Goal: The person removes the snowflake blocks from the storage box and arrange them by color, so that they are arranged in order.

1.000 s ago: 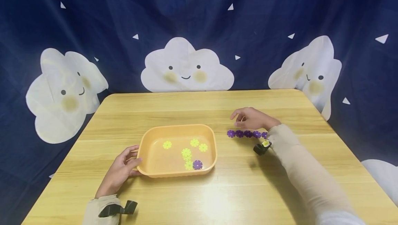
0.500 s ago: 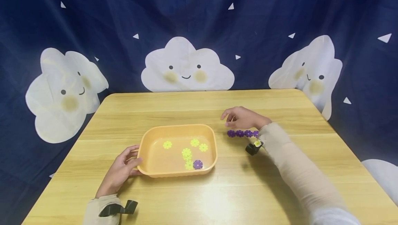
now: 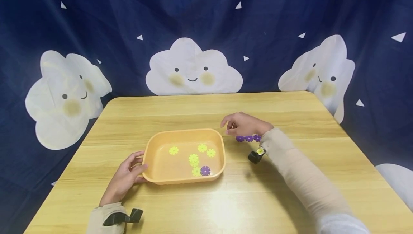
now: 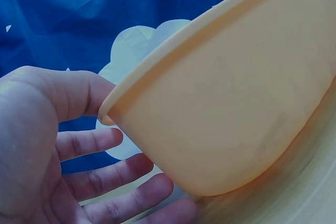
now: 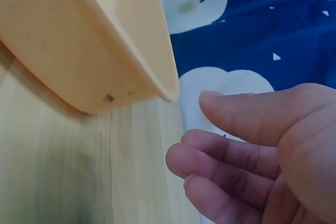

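Observation:
An orange-yellow plastic basin (image 3: pixel 172 165) stands on the table. My left hand (image 3: pixel 124 176) grips its left end, thumb over the rim and fingers along the outer wall, as the left wrist view shows. Inside lie several yellow flower-shaped snowflake discs (image 3: pixel 173 150) and one purple snowflake disc (image 3: pixel 205 171). To the right of the basin, a row of purple snowflake discs (image 3: pixel 248 138) is partly hidden by my right arm. My right hand (image 3: pixel 243 124) hovers above that row near the basin's upper right corner. Its fingers bend loosely, with nothing between thumb and fingers in the right wrist view (image 5: pixel 252 150).
The wooden table (image 3: pixel 193 212) reaches back to a dark blue curtain (image 3: pixel 206 15) printed with white clouds. Black straps with small mounts are on both wrists, the left strap (image 3: pixel 122 218) close above the tabletop.
My right hand has moved left along the purple row toward the basin, its sleeve now covering more of the row's right end. My left hand and the basin have stayed put.

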`<state>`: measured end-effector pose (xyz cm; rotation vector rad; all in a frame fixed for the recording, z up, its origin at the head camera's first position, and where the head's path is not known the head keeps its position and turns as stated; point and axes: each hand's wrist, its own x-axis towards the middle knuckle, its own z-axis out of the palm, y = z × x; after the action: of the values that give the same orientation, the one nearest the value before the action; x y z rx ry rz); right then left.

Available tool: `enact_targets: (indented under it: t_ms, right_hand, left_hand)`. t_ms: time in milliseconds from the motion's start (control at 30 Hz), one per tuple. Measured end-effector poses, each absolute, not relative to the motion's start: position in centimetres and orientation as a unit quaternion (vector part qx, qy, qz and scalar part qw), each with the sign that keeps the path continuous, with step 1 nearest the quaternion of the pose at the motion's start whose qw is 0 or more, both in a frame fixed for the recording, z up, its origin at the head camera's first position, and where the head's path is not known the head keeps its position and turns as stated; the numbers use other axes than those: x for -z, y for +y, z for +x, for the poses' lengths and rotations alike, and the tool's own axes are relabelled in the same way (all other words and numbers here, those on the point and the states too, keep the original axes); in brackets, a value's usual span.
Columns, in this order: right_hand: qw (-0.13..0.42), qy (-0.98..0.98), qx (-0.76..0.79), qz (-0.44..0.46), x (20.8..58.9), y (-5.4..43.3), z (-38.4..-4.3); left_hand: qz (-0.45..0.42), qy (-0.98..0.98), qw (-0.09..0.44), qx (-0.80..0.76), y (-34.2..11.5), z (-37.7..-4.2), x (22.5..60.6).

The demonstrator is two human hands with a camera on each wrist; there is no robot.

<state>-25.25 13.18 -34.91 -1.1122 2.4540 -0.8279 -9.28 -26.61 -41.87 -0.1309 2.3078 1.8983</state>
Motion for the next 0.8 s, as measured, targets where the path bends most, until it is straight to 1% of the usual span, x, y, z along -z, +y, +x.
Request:
enact_targets:
  t_ms: [133,367,633,800]
  right_hand:
    - [0.153,0.858,0.29,-0.396,34.7,12.5,-24.9]
    - [0.177,0.852,0.286,-0.402,35.0,11.3,-24.2]
    - [0.167,0.853,0.272,-0.413,34.7,10.5,-24.1]
    - [0.183,0.845,0.279,-0.419,34.6,10.0,-24.0]
  left_hand:
    - [-0.037,0.772,0.072,-0.63,-26.6,-9.5,41.8]
    - [-0.043,0.768,0.079,-0.634,-26.6,-9.1,42.2]
    - [-0.025,0.773,0.074,-0.629,-26.5,-9.4,42.1]
    - [-0.031,0.776,0.075,-0.626,-26.7,-9.3,42.1]
